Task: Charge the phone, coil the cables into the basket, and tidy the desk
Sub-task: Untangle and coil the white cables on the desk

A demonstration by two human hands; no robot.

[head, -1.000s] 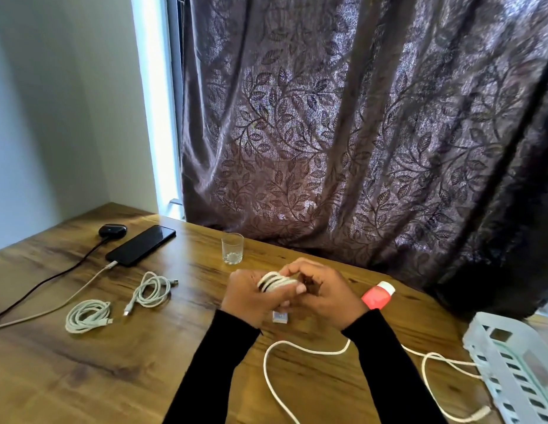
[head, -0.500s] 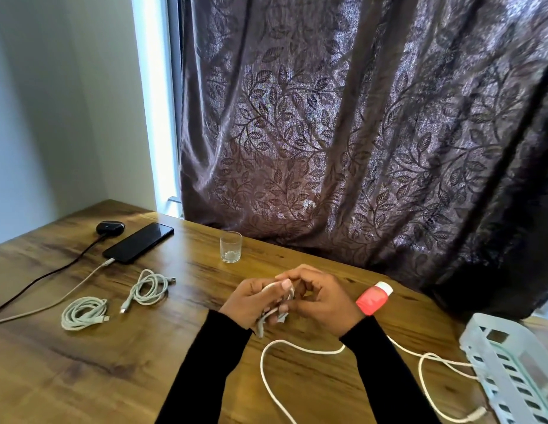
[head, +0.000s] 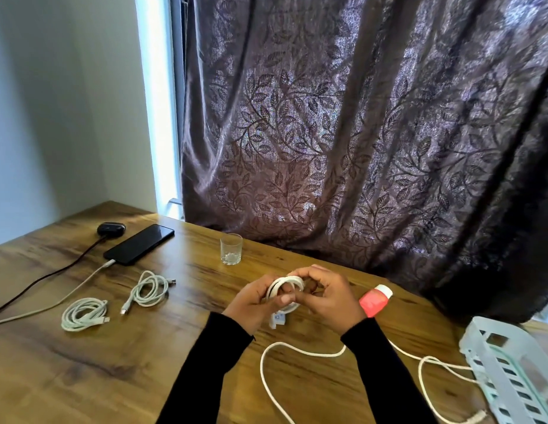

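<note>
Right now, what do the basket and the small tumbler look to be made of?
Basket: pale, matte moulded plastic by the look, going by its slotted walls. Tumbler: clear and glossy with a thick base, probably glass, though clear plastic can't be ruled out.

A room in someone's home, by the look of it: a heavy purple-brown curtain with a leaf pattern (head: 358, 133) hangs behind a wood-grain table (head: 83, 362), with plain painted walls (head: 52, 102) meeting in the corner.
</note>
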